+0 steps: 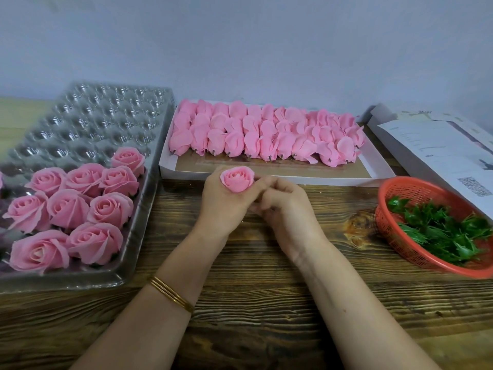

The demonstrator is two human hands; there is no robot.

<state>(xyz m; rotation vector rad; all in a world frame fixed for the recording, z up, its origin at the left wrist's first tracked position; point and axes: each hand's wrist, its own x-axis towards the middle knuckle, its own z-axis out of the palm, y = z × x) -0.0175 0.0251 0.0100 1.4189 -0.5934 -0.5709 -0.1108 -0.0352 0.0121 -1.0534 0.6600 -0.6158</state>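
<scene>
Hands meet over the middle of the wooden tabletop (253,295), and between them we hold a single pink rose (237,180), its bloom facing up towards us. Our left hand (222,206) curls its fingers round the lower part of the rose, so the flower sits on top of that hand, just in front of the white box (381,169). Our right hand (286,206) is pressed close against the left, its fingers curled in under the flower; we cannot tell whether they pinch the base of the rose or only touch the left fingers, because that spot is hidden. Thin gold bangles (172,292) circle our left wrist. To the left lies a clear plastic tray (88,116) with rows of round cups; its near end holds finished roses (72,209) set close together, blooms up, while the far cups stand bare. Behind our hands the white box carries rows of pink flower heads (266,134) lying on their sides, short dark stubs pointing towards us, with a strip of brown bottom showing along the near edge. On the right a red mesh basket (400,185) sits tilted near the tabletop's edge and holds green leaves (440,233). Printed papers (440,150) lie beyond the basket, just beside the box. A pale wall (240,49) rises behind everything.
</scene>
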